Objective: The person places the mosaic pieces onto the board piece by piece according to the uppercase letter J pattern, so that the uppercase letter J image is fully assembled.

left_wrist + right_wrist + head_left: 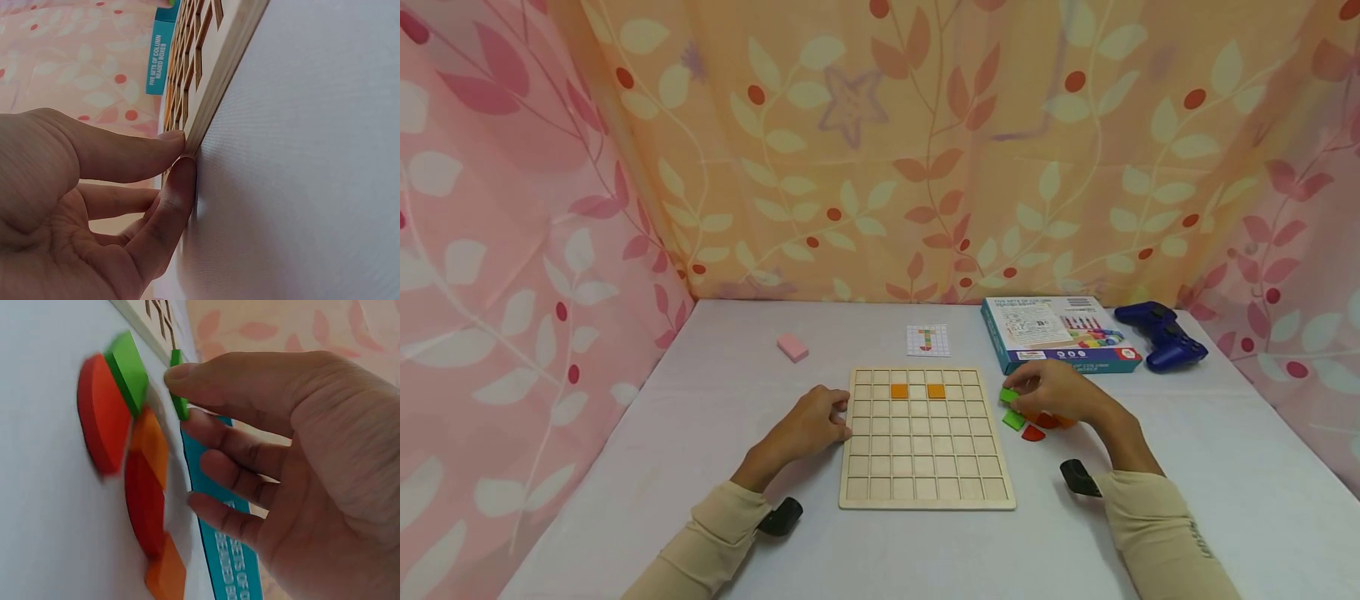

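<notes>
A wooden grid board [925, 493] lies flat, with two orange square tiles, a left one [898, 391] and a right one [936, 391], in its second row from the top. At the board's left edge is my left hand [808, 423]. Its thumb and fingertips touch the side of the frame, as the left wrist view shows close up. My right hand [1060, 390] pinches a green square tile [178, 384] between thumb and index finger, the other fingers bent loosely. Below it lie another green tile [127, 374], red rounded pieces [103, 415] and orange pieces [167, 569].
Behind the board lies a small pattern card [928, 340] with a coloured figure on a grid. A pink block [792, 347] is at the back left. At the back right are a teal and white box [1060, 333] and a blue game controller [1161, 336]. Patterned curtains [880, 167] surround the table.
</notes>
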Demonstrator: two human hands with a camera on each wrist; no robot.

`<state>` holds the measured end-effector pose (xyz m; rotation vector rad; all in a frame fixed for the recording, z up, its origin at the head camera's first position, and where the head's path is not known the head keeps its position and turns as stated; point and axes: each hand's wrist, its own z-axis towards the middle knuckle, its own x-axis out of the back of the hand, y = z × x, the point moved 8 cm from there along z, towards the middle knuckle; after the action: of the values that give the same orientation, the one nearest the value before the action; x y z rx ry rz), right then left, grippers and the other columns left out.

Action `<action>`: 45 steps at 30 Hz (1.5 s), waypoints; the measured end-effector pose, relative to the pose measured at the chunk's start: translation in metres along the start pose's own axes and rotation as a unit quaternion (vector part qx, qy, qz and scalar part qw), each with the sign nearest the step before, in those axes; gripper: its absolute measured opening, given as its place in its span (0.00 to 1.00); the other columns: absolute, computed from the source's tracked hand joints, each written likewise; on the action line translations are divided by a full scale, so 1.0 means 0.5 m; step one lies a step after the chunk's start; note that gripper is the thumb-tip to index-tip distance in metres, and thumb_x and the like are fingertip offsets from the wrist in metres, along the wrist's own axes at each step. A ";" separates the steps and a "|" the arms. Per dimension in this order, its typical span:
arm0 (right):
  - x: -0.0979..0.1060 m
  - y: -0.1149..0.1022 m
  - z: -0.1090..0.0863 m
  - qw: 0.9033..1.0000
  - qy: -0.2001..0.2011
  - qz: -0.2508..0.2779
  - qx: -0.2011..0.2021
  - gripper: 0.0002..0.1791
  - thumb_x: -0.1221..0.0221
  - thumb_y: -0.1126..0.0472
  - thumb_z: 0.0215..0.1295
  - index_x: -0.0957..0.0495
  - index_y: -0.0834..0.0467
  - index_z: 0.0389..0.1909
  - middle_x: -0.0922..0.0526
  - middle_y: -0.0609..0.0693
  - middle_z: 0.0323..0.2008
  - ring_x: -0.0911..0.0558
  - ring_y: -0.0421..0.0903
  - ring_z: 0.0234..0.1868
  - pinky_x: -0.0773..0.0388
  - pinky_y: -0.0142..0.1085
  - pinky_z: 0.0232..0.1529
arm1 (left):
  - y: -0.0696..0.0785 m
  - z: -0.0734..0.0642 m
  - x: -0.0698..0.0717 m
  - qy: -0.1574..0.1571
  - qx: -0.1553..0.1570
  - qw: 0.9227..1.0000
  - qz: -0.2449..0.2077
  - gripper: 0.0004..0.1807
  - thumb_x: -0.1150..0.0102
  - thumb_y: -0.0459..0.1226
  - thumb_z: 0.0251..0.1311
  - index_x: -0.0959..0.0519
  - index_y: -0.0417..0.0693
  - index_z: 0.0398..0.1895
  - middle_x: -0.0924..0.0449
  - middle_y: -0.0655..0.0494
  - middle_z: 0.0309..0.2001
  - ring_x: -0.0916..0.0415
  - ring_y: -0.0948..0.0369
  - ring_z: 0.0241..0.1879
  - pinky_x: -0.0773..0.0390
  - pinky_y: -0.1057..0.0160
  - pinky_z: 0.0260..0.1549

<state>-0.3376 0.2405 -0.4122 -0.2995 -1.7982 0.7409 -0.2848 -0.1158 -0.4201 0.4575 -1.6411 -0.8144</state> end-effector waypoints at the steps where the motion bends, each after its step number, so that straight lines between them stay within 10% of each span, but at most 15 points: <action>1: -0.003 -0.007 0.003 1.000 0.004 0.001 0.005 0.20 0.29 0.56 0.61 0.12 0.57 0.54 0.18 0.52 0.42 0.23 0.50 0.43 0.23 0.40 0.42 | 0.000 0.000 0.000 0.000 0.000 1.000 0.001 0.29 0.27 0.23 0.57 0.23 0.26 0.64 0.23 0.46 0.47 0.24 0.57 0.43 0.19 0.58 0.42; 27: -0.093 -0.193 0.108 0.987 0.005 -0.055 0.152 0.14 0.27 0.60 0.62 0.09 0.57 0.48 0.12 0.48 0.44 0.24 0.49 0.46 0.26 0.43 0.47 | -0.001 0.004 -0.003 0.003 -0.004 1.000 -0.001 0.32 0.28 0.23 0.58 0.25 0.24 0.67 0.23 0.46 0.47 0.25 0.58 0.42 0.20 0.60 0.41; 45: -0.137 -0.239 0.133 0.980 -0.026 -0.059 0.190 0.13 0.27 0.65 0.62 0.10 0.62 0.48 0.12 0.52 0.46 0.18 0.46 0.45 0.19 0.44 0.51 | 0.002 -0.002 -0.001 0.000 -0.002 1.000 -0.008 0.32 0.27 0.22 0.57 0.25 0.25 0.66 0.24 0.45 0.46 0.25 0.57 0.42 0.20 0.59 0.42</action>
<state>-0.3560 0.0889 -0.4031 0.0789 -1.6644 0.9928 -0.2838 -0.1149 -0.4195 0.4686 -1.6371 -0.8290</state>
